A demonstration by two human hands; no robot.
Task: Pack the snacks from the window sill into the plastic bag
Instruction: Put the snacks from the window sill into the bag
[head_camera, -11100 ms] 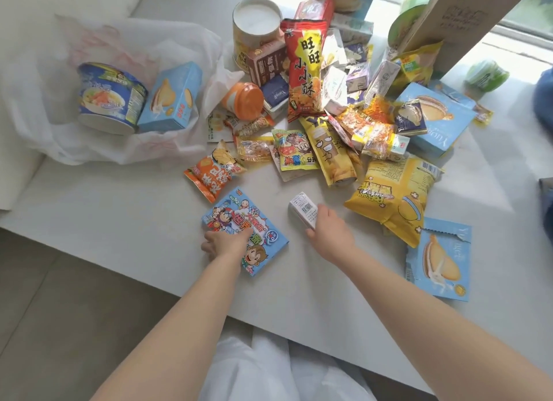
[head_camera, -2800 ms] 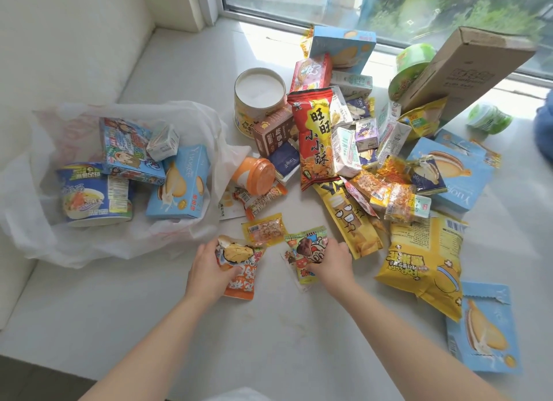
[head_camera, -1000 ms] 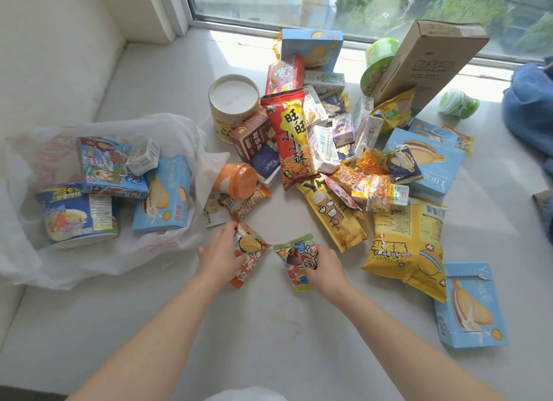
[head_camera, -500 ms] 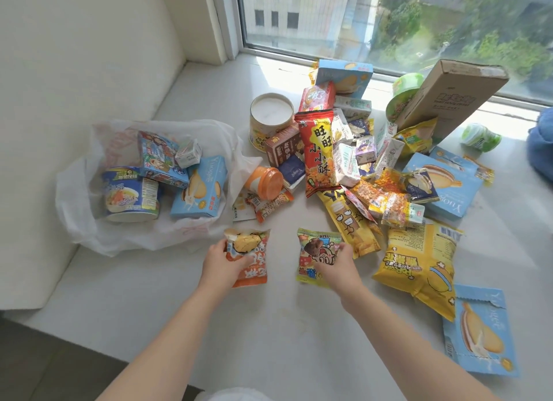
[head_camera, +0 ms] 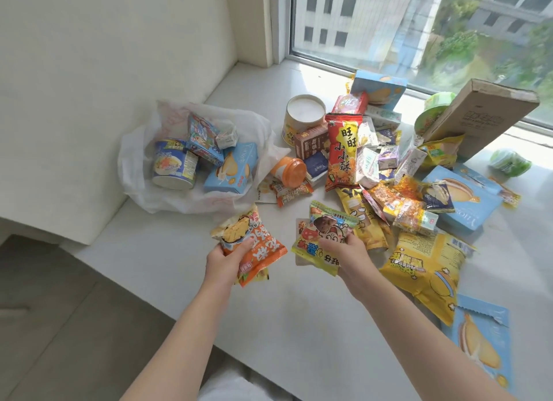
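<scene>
Left hand [head_camera: 223, 261] grips orange pack [head_camera: 254, 248]; right hand [head_camera: 344, 249] grips yellow pack [head_camera: 321, 236]. Both packs lifted above sill [head_camera: 167, 251], near its front edge. Bag [head_camera: 140, 167] lies at sill's left end, mouth open toward pile. Carry left pack first into mouth gap beside blue box [head_camera: 232, 170]. Lower, don't toss; cup [head_camera: 173, 168] inside may roll. Bag depth unclear, perhaps shallow.

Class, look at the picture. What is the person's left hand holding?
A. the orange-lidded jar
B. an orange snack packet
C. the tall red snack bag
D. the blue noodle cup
B: the left hand grips the orange snack packet above the window sill, near the plastic bag.
</scene>
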